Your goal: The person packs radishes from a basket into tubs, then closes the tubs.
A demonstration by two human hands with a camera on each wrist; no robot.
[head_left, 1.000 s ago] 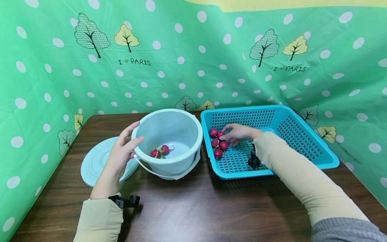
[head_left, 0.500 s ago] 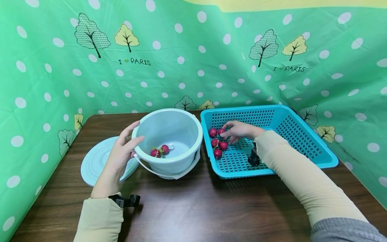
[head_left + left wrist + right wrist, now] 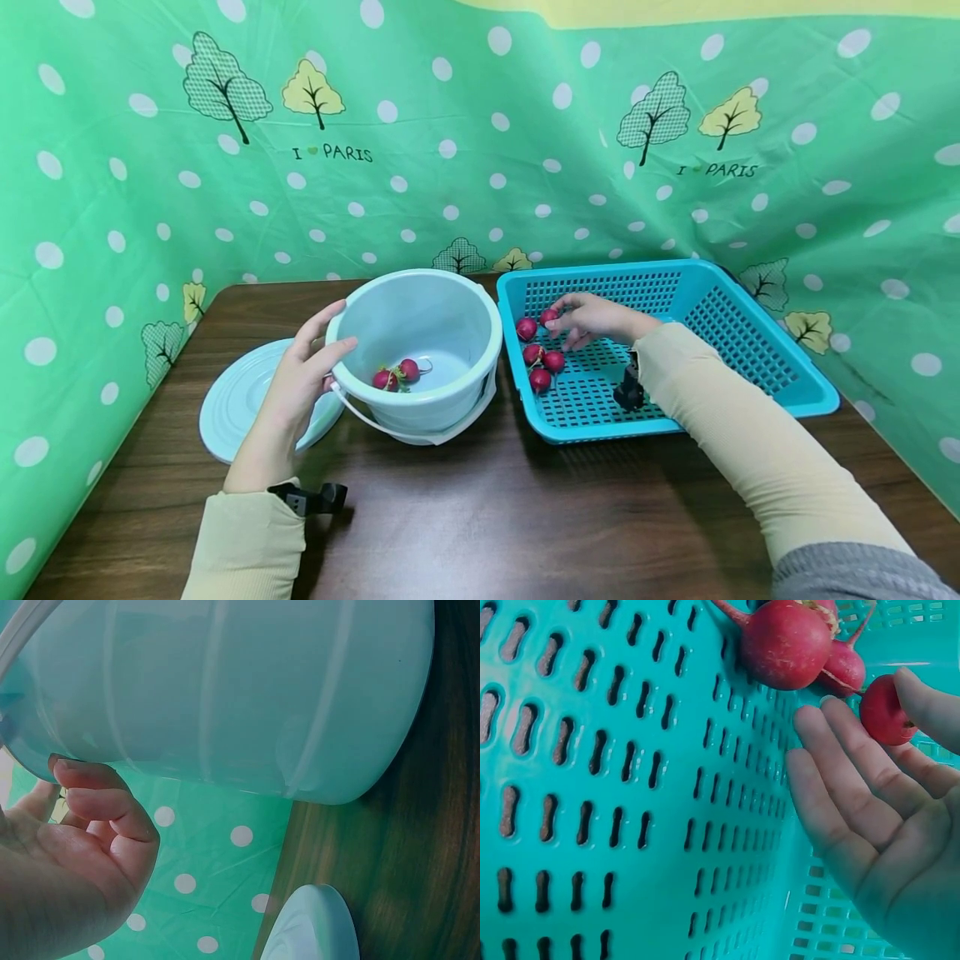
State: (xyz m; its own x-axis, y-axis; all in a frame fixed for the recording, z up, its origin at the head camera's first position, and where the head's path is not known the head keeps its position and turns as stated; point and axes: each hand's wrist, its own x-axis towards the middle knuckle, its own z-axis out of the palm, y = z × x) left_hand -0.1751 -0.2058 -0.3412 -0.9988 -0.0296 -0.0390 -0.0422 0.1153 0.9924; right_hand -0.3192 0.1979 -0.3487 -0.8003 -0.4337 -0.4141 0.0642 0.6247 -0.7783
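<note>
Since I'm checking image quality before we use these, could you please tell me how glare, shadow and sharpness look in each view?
Head: pale glare on the near part of the table, shadow below the near edge of the basket; left wrist: the bucket looks hazy and low in contrast; right wrist: small glints on the basket, the largest-looking radish fairly sharp.

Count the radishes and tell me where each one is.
7 visible: two radishes in the bucket, four radishes at left in the basket, one radish pinched by the right hand there. More may be hidden.
</note>
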